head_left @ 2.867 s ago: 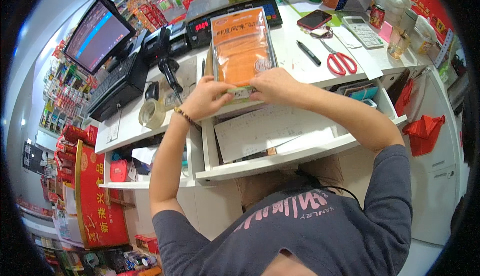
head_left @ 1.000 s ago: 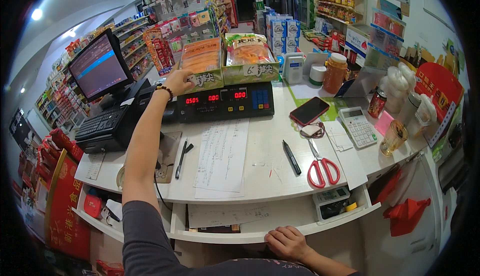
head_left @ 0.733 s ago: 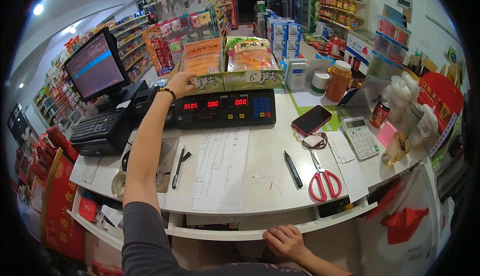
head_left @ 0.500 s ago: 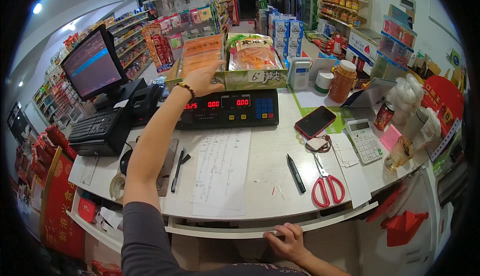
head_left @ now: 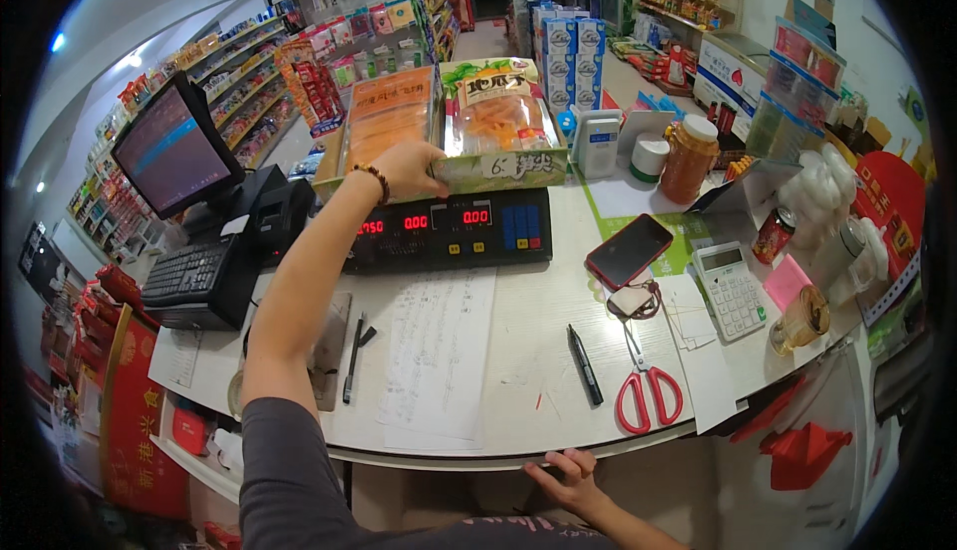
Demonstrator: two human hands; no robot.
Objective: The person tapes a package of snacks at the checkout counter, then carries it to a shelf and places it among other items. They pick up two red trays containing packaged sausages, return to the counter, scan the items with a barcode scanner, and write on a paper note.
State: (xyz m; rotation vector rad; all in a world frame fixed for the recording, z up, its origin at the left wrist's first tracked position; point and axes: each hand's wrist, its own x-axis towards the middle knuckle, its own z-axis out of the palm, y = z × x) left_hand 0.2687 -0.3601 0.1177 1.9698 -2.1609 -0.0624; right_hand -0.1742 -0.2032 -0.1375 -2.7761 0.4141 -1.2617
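Note:
My left hand point(head_left: 404, 169) reaches forward with a beaded bracelet at the wrist. Its fingers bend over the near rim of a green cardboard display box point(head_left: 518, 169), thumb against the front wall. Side by side in the box lie orange packs point(head_left: 389, 111) on the left and clear-windowed packs of orange dried food point(head_left: 501, 111) on the right. Beneath and in front of it is a black digital scale point(head_left: 478, 236) with red digits lit. By the counter's near edge, my right hand point(head_left: 568, 478) is loosely bent, fingers apart, nothing seen in it.
On the white counter point(head_left: 528, 341) lie a handwritten sheet point(head_left: 439, 351), pens, red-handled scissors point(head_left: 648, 398), a phone point(head_left: 629, 251) and a calculator point(head_left: 730, 289). A monitor point(head_left: 174, 151) and keyboard point(head_left: 194, 263) stand left. Jars and a can crowd the right. An open drawer point(head_left: 194, 460) projects at lower left.
My left hand has come down from above the packs onto the box's near rim. The box sits slightly further left in view. The scale's digits differ. The drawer front by my right hand looks pushed in.

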